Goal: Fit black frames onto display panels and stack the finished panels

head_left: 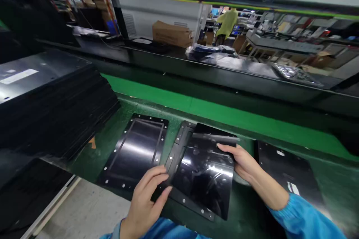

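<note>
A glossy black sheet (pixel 204 173) lies tilted over a black metal frame (pixel 175 153) on the green bench. My left hand (pixel 146 201) grips the sheet's near left edge together with the frame's side. At the far right edge of the sheet, my right hand (pixel 242 162) pinches it with the thumb on top. A second black frame with a shiny recessed panel (pixel 134 153) rests flat just to the left, untouched.
A tall stack of black sheets (pixel 50 104) fills the left side. Another black panel (pixel 288 171) lies to the right. Behind the green bench edge (pixel 213 112) runs a black conveyor (pixel 224 71) bearing a cardboard box (pixel 172 33) and plastic bags. A person in yellow-green (pixel 227 24) stands far off.
</note>
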{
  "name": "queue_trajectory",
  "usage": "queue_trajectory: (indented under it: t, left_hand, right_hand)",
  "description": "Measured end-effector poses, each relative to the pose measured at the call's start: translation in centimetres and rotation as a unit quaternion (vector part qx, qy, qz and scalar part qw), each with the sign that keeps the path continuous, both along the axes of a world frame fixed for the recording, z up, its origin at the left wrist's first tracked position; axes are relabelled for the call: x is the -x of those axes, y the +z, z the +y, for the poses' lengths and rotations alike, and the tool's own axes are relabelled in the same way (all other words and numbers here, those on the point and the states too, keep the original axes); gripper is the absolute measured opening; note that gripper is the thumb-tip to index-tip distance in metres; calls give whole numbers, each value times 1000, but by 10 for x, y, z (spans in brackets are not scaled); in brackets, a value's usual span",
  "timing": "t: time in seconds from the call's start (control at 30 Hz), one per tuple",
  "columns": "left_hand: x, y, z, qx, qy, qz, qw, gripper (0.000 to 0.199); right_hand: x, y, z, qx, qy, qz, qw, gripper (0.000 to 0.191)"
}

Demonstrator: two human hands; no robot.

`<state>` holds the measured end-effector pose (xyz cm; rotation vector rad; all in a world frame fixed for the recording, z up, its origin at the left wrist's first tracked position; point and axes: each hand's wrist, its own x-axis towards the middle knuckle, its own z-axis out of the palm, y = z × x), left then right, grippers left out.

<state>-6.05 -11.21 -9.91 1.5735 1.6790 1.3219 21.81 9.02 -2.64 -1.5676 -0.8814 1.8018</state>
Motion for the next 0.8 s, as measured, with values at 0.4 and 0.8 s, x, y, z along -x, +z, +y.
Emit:
queue_trajectory:
  t: [0.4, 0.8]
  left_hand:
    - [-45, -5, 8, 85, 46, -73, 993, 34]
    - [-50, -9, 13, 92, -8, 12, 996, 33]
  right_hand:
    - [24, -13, 4, -8, 84, 17, 996, 40]
    - [15, -13, 5, 11, 87, 19, 996, 47]
